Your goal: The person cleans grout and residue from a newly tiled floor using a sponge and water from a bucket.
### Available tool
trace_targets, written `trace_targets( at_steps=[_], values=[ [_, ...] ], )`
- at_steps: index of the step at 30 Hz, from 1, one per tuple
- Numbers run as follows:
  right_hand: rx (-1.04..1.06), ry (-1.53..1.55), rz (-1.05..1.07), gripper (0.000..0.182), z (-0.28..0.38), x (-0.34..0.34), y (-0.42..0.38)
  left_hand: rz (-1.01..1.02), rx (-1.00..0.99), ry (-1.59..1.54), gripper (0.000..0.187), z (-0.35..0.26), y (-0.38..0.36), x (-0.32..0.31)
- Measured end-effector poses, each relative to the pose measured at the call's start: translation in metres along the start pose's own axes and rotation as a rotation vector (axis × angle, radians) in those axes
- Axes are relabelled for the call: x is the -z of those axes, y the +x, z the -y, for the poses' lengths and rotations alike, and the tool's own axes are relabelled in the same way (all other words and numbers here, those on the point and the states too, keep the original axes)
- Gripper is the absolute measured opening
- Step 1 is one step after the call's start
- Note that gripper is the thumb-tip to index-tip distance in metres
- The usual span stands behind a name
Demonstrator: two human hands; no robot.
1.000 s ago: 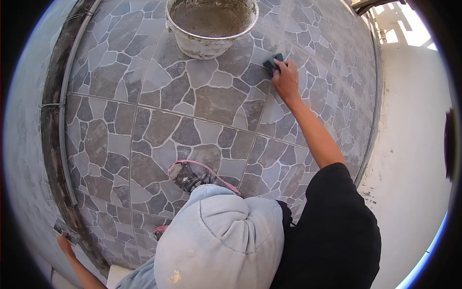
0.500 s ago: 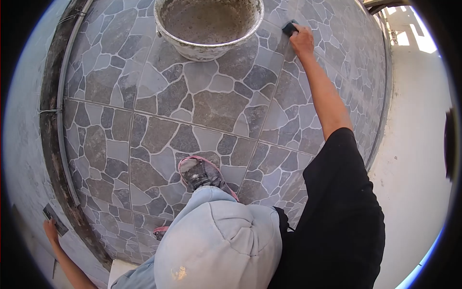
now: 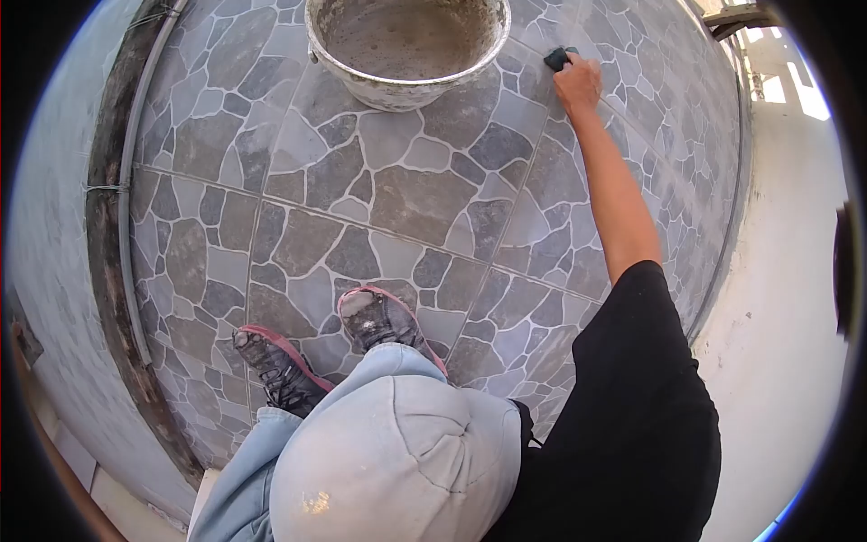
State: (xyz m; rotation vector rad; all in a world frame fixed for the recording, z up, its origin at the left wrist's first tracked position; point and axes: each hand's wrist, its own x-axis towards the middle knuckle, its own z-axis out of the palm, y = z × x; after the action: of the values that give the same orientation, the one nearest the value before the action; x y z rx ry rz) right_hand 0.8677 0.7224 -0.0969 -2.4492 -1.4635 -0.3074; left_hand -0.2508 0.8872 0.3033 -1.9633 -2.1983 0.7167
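Note:
My right hand reaches far out over the stone-patterned tiles, its fingers closed around a small dark block that looks like a sponge. At the far left edge, my left hand is mostly lost in the dark lens border. A flat dark trowel blade shows beside it against the grey plastered wall. Left of my right hand, a white bucket holds grey-brown wet mix, and its rim and sides are splattered.
A dark wooden pole bound with wire and a thin grey pipe run along the left wall. My shoes rest on the tiles, with my jeans knee close below the camera. A pale wall borders the right side.
My left hand and the trowel have moved up and left towards the frame edge. The left shoe has come into fuller view. My right hand stays by the bucket with the dark block.

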Motion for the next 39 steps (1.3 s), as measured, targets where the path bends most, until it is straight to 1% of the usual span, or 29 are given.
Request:
trace_targets(
  at_steps=[1,2,4,5,6,8,9,10,11,12,14,16,18,19,21,23,24,26,27,29,30,31,33,34,35,36,37,38,39],
  values=[
    [0.007,0.016,-0.030,0.026,0.004,0.004,-0.014,0.019,0.118,-0.367,0.044,0.010,0.010,-0.001],
    [0.024,0.036,-0.066,0.026,0.013,0.010,-0.022,-0.050,-0.181,-0.614,0.036,0.055,0.047,-0.027],
    [0.054,0.165,0.061,0.026,0.022,0.031,-0.070,-0.160,-0.454,0.682,0.029,0.042,0.080,-0.029],
    [0.115,0.241,0.086,0.026,0.028,0.042,-0.104,-0.194,-0.453,0.718,0.029,0.026,0.093,-0.031],
    [0.176,0.333,0.160,0.025,0.041,0.067,-0.139,-0.192,-0.376,0.479,0.029,0.006,0.103,-0.038],
    [0.210,0.383,0.654,0.025,0.056,0.130,-0.184,-0.198,-0.116,-0.422,0.028,-0.046,0.112,-0.057],
    [0.251,0.359,0.921,0.026,0.058,0.155,-0.189,-0.193,-0.049,-0.692,0.028,-0.076,0.116,-0.060],
    [0.244,0.351,0.898,0.026,0.058,0.178,-0.181,-0.175,-0.003,-0.855,0.028,-0.110,0.121,-0.062],
    [0.238,0.281,0.987,0.027,0.056,0.204,-0.170,-0.150,0.029,-0.983,0.028,-0.147,0.118,-0.065],
    [0.230,0.215,1.074,0.028,0.057,0.230,-0.158,-0.120,0.046,-1.068,0.029,-0.183,0.113,-0.067],
    [0.201,0.151,0.944,0.029,0.054,0.292,-0.123,-0.041,0.003,-1.142,0.021,-0.249,0.106,-0.073],
    [0.244,0.075,0.910,0.030,0.055,0.350,-0.090,0.041,0.047,-1.149,0.018,-0.306,0.105,-0.086],
    [0.195,-0.106,1.061,0.041,0.071,0.390,-0.054,0.165,-0.047,-1.132,0.020,-0.335,0.123,-0.103],
    [0.211,-0.113,1.046,0.041,0.088,0.405,-0.034,0.154,-0.091,-1.118,0.022,-0.349,0.132,-0.104],
    [0.250,-0.607,1.359,0.041,0.122,0.419,0.007,0.065,-0.148,-1.145,0.027,-0.376,0.136,-0.091],
    [0.277,-0.647,1.231,0.049,0.158,0.411,0.049,0.023,-0.225,-1.215,0.032,-0.392,0.132,-0.069],
    [0.381,-0.586,1.121,0.054,0.171,0.389,0.075,-0.014,-0.257,-1.240,0.033,-0.400,0.128,-0.059],
    [0.347,-0.251,0.971,0.063,0.228,0.348,0.096,-0.012,-0.227,-1.242,0.037,-0.403,0.115,-0.037],
    [0.309,-0.108,1.002,0.067,0.264,0.336,0.087,-0.026,-0.191,-1.243,0.037,-0.403,0.109,-0.034],
    [0.532,-0.049,1.117,0.067,0.300,0.267,0.088,0.010,-0.294,-1.387,0.035,-0.394,0.097,-0.030],
    [0.570,-0.022,1.165,0.068,0.314,0.210,0.078,0.075,-0.137,-1.288,0.035,-0.374,0.082,-0.023],
    [0.594,-0.029,1.182,0.069,0.321,0.161,0.080,0.059,-0.128,-1.286,0.035,-0.362,0.078,-0.027],
    [0.693,-0.234,1.131,0.064,0.326,0.073,0.084,0.021,-0.024,-1.261,0.031,-0.321,0.076,-0.056],
    [0.682,-0.257,1.008,0.060,0.324,0.055,0.066,-0.031,-0.039,-1.261,0.032,-0.307,0.071,-0.068],
    [0.660,-0.271,0.990,0.054,0.320,0.043,0.056,-0.044,-0.021,-1.269,0.032,-0.299,0.050,-0.066],
    [0.650,-0.269,1.029,0.048,0.322,0.038,0.048,-0.023,0.049,-1.172,0.024,-0.273,0.065,-0.094],
    [0.625,-0.248,1.087,0.043,0.319,0.039,0.041,0.034,0.051,-1.229,0.022,-0.252,0.073,-0.117],
    [0.589,-0.204,1.140,0.038,0.314,0.041,0.039,0.076,0.129,-1.372,0.018,-0.247,0.070,-0.129],
    [0.439,-0.101,1.173,0.034,0.309,0.057,0.044,0.120,0.081,-1.379,0.020,-0.220,0.089,-0.156]
  ],
)
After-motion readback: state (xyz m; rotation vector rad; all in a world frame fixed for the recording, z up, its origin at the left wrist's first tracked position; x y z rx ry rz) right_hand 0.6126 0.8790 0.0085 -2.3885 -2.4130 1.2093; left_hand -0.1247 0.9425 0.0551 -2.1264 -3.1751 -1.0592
